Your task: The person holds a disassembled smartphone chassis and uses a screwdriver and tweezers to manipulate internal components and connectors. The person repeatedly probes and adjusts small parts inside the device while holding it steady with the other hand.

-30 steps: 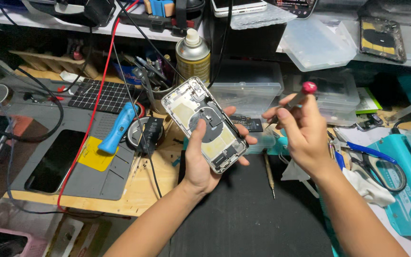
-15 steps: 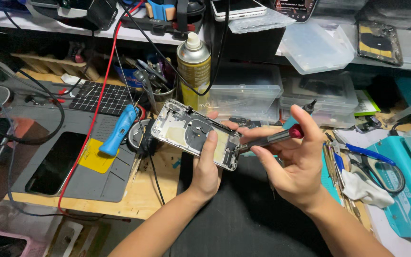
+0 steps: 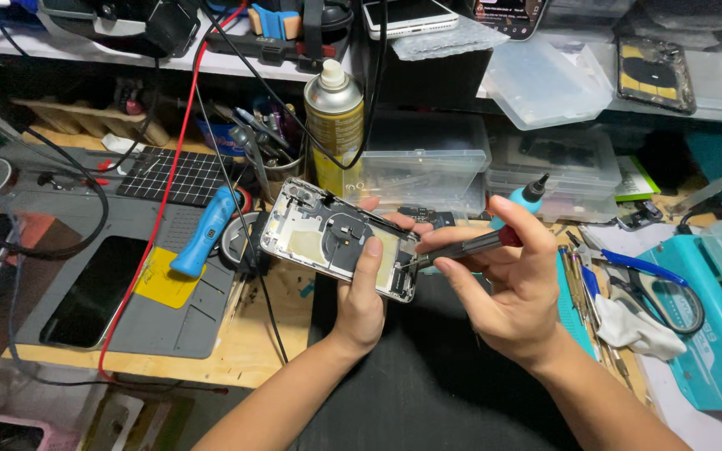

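My left hand (image 3: 363, 288) grips an opened phone housing (image 3: 327, 235), silver inside with a round coil, held sideways above the dark mat (image 3: 428, 376). The thumb lies across its inner face. My right hand (image 3: 507, 280) holds a dark screwdriver with a red band (image 3: 470, 246). Its tip touches the right end of the housing, near the lower corner.
A yellow spray can (image 3: 334, 125) stands behind the phone, beside clear plastic boxes (image 3: 428, 159). A grey work mat (image 3: 169, 292) with a blue tool (image 3: 204, 230) lies at left, crossed by a red cable (image 3: 156, 217). Blue-handled scissors (image 3: 645, 271) and a teal tray (image 3: 712, 334) sit at right.
The phone housing went from upright to lying sideways in my left hand. My right hand lowered the screwdriver from pointing up and brought its tip onto the housing's right end.
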A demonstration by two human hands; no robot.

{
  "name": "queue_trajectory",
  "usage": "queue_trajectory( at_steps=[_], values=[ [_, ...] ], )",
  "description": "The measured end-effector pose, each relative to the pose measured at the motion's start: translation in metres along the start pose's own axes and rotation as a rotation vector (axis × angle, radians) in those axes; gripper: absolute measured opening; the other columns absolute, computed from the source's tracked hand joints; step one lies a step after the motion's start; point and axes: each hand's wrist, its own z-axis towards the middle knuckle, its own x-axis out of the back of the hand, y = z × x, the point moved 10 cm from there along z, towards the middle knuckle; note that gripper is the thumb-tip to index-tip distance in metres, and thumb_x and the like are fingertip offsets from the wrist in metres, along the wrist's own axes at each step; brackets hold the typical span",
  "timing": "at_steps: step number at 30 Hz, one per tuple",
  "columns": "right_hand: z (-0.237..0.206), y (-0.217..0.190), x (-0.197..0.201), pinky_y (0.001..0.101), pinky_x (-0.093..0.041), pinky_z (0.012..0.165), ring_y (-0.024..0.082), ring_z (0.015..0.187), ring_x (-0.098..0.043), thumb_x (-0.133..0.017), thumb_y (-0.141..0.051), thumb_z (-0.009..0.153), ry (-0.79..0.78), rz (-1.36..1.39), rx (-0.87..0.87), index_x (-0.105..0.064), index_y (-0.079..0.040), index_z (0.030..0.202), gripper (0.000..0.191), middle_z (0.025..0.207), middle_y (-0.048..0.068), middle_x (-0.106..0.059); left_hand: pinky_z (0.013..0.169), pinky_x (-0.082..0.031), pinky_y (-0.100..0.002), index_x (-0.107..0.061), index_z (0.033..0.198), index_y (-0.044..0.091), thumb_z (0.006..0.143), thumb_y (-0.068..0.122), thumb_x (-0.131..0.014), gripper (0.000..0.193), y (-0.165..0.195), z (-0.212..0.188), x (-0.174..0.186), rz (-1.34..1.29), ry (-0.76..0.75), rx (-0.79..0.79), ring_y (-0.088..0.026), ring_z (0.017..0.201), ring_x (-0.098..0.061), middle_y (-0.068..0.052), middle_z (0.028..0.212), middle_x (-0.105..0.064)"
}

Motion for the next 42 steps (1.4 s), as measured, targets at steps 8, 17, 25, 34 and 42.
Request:
queue_trajectory(
  at_steps=[8, 17, 25, 34, 42],
  values=[
    [0.001, 0.004, 0.008, 0.0315, -0.065, 0.083, 0.023, 0.100, -0.075, -0.074, 0.010, 0.091, 0.089, -0.185, -0.003, -0.028, -0.010, 0.150, 0.077, 0.109, 0.020, -0.070, 0.111, -0.050, -0.045, -0.022, 0.156, 0.000, 0.110, 0.027, -0.044, 0.057, 0.000, -0.001, 0.001, 0.027, 0.012, -0.018, -0.029, 0.125, -0.062, -0.016, 0.129, -0.058],
    [0.006, 0.010, 0.003, 0.0367, -0.058, 0.100, 0.025, 0.114, -0.070, -0.065, 0.012, 0.092, 0.068, 0.087, -0.062, -0.033, -0.005, 0.145, 0.064, 0.123, 0.019, -0.066, 0.110, -0.051, -0.042, -0.023, 0.157, 0.001, 0.112, 0.028, -0.039, 0.056, -0.003, -0.003, 0.012, 0.046, 0.101, -0.023, -0.028, 0.125, -0.062, -0.016, 0.131, -0.057],
    [0.014, 0.015, 0.005, 0.0408, -0.060, 0.103, 0.023, 0.115, -0.070, -0.069, 0.013, 0.094, 0.047, 0.105, -0.135, -0.039, -0.005, 0.152, 0.068, 0.122, 0.015, -0.066, 0.113, -0.049, -0.040, -0.022, 0.158, 0.001, 0.113, 0.027, -0.041, 0.055, -0.002, -0.003, 0.013, 0.117, 0.100, -0.056, -0.026, 0.127, -0.061, -0.016, 0.132, -0.057],
    [0.020, 0.011, 0.002, 0.0362, -0.062, 0.097, 0.021, 0.108, -0.071, -0.071, 0.010, 0.092, 0.018, 0.023, -0.106, -0.041, -0.004, 0.150, 0.067, 0.118, 0.013, -0.068, 0.111, -0.048, -0.038, -0.027, 0.160, -0.001, 0.115, 0.025, -0.041, 0.054, -0.006, -0.005, 0.018, 0.303, 0.131, -0.055, -0.023, 0.123, -0.060, -0.015, 0.131, -0.059],
    [0.020, 0.005, -0.001, 0.0358, -0.061, 0.103, 0.022, 0.116, -0.071, -0.067, 0.008, 0.097, -0.046, 0.076, -0.076, -0.038, -0.004, 0.153, 0.064, 0.125, 0.013, -0.068, 0.110, -0.050, -0.040, -0.024, 0.157, 0.001, 0.113, 0.024, -0.040, 0.052, -0.008, -0.004, 0.015, 0.148, 0.118, -0.047, -0.024, 0.124, -0.061, -0.014, 0.131, -0.057]
  ],
)
